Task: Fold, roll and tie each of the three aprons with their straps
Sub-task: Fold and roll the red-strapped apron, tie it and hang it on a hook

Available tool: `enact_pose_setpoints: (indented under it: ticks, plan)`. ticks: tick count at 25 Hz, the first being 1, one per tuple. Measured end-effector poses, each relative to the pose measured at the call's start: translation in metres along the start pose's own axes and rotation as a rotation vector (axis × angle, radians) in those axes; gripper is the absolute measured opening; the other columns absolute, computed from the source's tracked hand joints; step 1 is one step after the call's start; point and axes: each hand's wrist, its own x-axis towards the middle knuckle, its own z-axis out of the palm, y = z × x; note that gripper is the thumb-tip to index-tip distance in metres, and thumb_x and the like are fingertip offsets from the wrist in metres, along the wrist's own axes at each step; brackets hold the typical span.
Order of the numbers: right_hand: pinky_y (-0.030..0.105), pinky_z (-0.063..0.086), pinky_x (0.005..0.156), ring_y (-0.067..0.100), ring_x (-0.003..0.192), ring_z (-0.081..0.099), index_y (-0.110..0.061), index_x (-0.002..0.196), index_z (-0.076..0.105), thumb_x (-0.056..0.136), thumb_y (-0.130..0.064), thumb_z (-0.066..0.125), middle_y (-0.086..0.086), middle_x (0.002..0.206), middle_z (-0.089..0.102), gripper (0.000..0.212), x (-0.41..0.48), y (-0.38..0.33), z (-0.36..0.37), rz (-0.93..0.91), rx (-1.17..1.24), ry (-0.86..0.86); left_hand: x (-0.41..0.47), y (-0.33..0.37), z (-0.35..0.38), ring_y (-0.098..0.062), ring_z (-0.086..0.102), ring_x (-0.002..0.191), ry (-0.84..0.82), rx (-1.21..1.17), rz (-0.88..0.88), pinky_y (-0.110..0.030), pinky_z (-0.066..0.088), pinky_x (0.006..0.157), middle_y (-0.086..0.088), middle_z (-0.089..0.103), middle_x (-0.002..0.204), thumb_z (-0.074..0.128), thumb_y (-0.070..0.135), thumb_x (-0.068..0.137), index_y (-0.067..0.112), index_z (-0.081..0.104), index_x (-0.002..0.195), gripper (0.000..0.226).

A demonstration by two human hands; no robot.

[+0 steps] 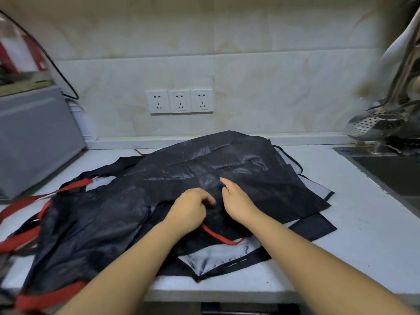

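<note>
Where the dark aprons [227, 160] lie heaped over one another across the middle of the white countertop [363, 223], both hands meet on top of the pile, just beside each other. The left hand [189, 210] has its fingers curled in and grips a fold of the shiny black cloth. The right hand [236, 201] rests on the same cloth with its index finger stretched forward and the thumb tucked under it; whether it actually pinches the fabric cannot be told. How many aprons are in the heap is not clear, since the layers overlap, with flat corners sticking out toward the right edge and the front edge. Red straps [34, 198] trail from the pile toward the left edge and the front left corner, and one thin red strap [218, 235] loops out just below the left wrist. A thin black strap [293, 162] curves off the pile toward the back right. Behind the pile, three white wall sockets [179, 101] sit in a row on the tiled wall. A grey appliance [34, 137] stands at the left end of the countertop with a black cable [61, 73] running up behind it. At the right end is a dark sink [391, 176], and a perforated metal skimmer [375, 123] hangs above it.
</note>
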Motion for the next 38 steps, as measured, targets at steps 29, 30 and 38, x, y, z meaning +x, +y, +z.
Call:
enact_pose_setpoints:
  ticks: [29, 30, 38]
  plan:
    - [0.038, 0.006, 0.121, 0.011, 0.149, -0.001, -0.04, 0.149, 0.025, 0.096, -0.035, 0.051, -0.008, 0.161, 0.012, 0.06, -0.004, 0.02, -0.018, -0.096, -0.445, -0.299, -0.039, -0.126, -0.128, -0.033, 0.051, 0.118, 0.779, -0.879, -0.952, -0.045, 0.045, 0.098, -0.016, 0.047, 0.135, 0.068, 0.031, 0.086, 0.009, 0.029, 0.141, 0.071]
    - [0.04, 0.003, 0.121, 0.014, 0.149, -0.001, -0.04, 0.15, 0.024, 0.096, -0.038, 0.047, -0.006, 0.162, 0.011, 0.059, -0.005, 0.013, -0.011, -0.111, -0.506, -0.266, -0.039, -0.117, -0.123, -0.038, 0.04, 0.127, 0.852, -0.532, -0.912, -0.047, 0.038, 0.105, -0.02, 0.037, 0.143, 0.071, 0.027, 0.082, 0.006, 0.022, 0.145, 0.083]
    - [0.053, -0.013, 0.116, 0.019, 0.148, -0.015, -0.046, 0.15, 0.006, 0.093, -0.067, 0.024, -0.003, 0.162, -0.006, 0.064, -0.022, -0.003, 0.035, -0.16, -0.719, -0.283, -0.026, -0.058, -0.027, -0.027, 0.051, 0.116, 0.685, -0.167, -0.386, -0.045, 0.044, 0.097, -0.002, 0.054, 0.121, 0.067, 0.027, 0.083, 0.019, 0.05, 0.123, 0.044]
